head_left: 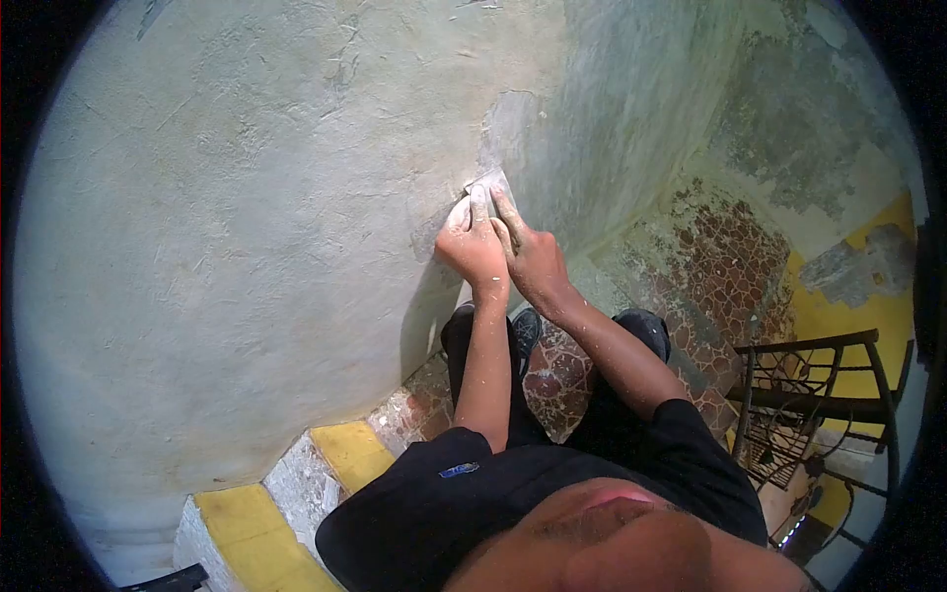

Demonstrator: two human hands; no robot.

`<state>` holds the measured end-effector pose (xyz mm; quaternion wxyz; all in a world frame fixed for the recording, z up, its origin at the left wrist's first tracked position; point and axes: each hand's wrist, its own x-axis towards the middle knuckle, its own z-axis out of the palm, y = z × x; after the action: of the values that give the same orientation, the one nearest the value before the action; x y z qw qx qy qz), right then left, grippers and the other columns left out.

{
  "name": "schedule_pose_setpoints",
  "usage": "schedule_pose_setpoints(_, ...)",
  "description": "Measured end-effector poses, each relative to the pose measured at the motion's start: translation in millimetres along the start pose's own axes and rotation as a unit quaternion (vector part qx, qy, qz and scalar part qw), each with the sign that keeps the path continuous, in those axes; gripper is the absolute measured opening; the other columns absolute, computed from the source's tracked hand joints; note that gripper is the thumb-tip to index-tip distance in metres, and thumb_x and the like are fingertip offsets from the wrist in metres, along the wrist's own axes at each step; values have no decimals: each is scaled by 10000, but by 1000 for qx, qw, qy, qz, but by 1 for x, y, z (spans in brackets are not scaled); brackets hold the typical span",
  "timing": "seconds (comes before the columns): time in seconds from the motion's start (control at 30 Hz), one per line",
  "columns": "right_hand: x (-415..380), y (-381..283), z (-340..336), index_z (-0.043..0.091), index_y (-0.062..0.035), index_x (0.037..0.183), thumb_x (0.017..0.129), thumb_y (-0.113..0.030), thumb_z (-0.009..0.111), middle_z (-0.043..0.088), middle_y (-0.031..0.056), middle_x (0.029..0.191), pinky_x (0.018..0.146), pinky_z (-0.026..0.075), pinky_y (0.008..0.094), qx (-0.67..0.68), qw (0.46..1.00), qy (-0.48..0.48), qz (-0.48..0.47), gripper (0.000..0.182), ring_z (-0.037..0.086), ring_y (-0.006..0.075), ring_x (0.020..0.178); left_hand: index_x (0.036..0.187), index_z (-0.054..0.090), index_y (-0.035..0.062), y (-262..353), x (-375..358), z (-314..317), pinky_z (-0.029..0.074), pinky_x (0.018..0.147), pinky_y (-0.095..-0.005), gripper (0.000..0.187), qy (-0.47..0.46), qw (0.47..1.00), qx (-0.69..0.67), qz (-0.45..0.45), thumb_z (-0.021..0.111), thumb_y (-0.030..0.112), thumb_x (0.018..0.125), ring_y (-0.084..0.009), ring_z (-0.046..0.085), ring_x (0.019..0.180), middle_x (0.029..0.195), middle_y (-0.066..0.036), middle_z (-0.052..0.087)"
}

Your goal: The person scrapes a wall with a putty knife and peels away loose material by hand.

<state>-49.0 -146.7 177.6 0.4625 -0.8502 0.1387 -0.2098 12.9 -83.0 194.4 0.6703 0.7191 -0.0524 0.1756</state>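
Observation:
A flat, pale scraper blade (488,181) lies against the wall (326,197), its edge on the plaster near a bare grey patch. My left hand (472,245) grips it from the left, fingers pressed on its face and dusted with white. From the right, my right hand (534,259) closes on the same blade, with a finger stretched along it. The two hands touch each other. Any handle is hidden behind the fingers. Pale flecks cover both hands and forearms.
Steps with yellow treads (247,528) descend at lower left. Below me the brown patterned floor (730,257) is spattered with pale debris. A dark metal railing (814,395) stands at right, near a yellow-painted wall section (838,314) with peeling patches.

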Motion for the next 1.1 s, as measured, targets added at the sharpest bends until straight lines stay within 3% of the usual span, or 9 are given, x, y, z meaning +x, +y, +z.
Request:
schedule_pose_setpoints(0.07,-2,-6,-6,404,-328,1561,1034,-314,581,615,313,770,655,514,465,12,1000,-12,12,556,676,463,742,1003,720,-153,-1,-1,2,540,657,-276,228,7,1000,0,1,700,70,961,-130,696,795,923,-110,760)
schedule_pose_setpoints(0.3,-1,-4,2,366,-316,1577,1051,-395,524,676,283,842,722,524,519,36,999,-15,7,555,680,472,807,976,739,-127,11,-2,6,535,641,-289,195,36,999,28,20,709,64,945,-144,714,756,884,-105,773)
schedule_pose_setpoints(0.37,-1,-7,0,358,-291,1590,1010,-283,602,629,314,793,693,519,444,58,998,-10,16,629,700,424,735,972,738,-128,16,-2,6,534,639,-291,188,29,999,27,11,706,55,942,-149,718,748,881,-113,775)
schedule_pose_setpoints(0.47,0,-11,-5,350,-291,1594,992,-269,619,639,316,825,717,525,437,58,998,-25,30,660,703,442,797,970,739,-127,16,-1,7,528,628,-295,181,28,999,36,21,694,47,943,-148,712,724,864,-116,774)
schedule_pose_setpoints(0.57,0,-5,-1,325,-313,1597,1056,-389,510,681,287,867,746,523,510,51,999,-17,6,577,693,454,824,974,740,-124,10,0,9,517,608,-295,186,34,997,48,41,682,51,951,-133,688,689,831,-105,767)
schedule_pose_setpoints(0.73,-1,-7,-4,322,-310,1599,1050,-382,519,680,282,852,739,524,506,38,999,-18,3,588,693,451,809,955,740,-108,9,0,10,515,605,-351,207,33,998,50,25,692,93,954,-174,700,663,800,-181,762)
schedule_pose_setpoints(0.83,1,-4,-1,324,-312,1598,1045,-378,529,679,275,837,729,523,508,32,999,-15,0,594,694,446,797,952,740,-107,4,1,11,511,598,-350,217,36,998,40,37,698,106,955,-171,692,648,785,-173,760)
schedule_pose_setpoints(0.9,4,-1,0,326,-315,1597,1043,-379,534,678,272,826,721,523,509,27,1000,-15,2,596,695,441,792,989,745,-114,3,2,13,470,541,-288,202,45,998,27,46,685,77,963,-101,622,618,782,-59,739)
schedule_pose_setpoints(1.1,8,3,4,340,-356,1585,1039,-396,548,662,264,773,676,518,510,23,998,33,-46,586,689,439,758,990,749,-112,20,-1,11,484,562,-284,206,23,999,27,-9,699,86,958,-112,646,639,808,-75,754)
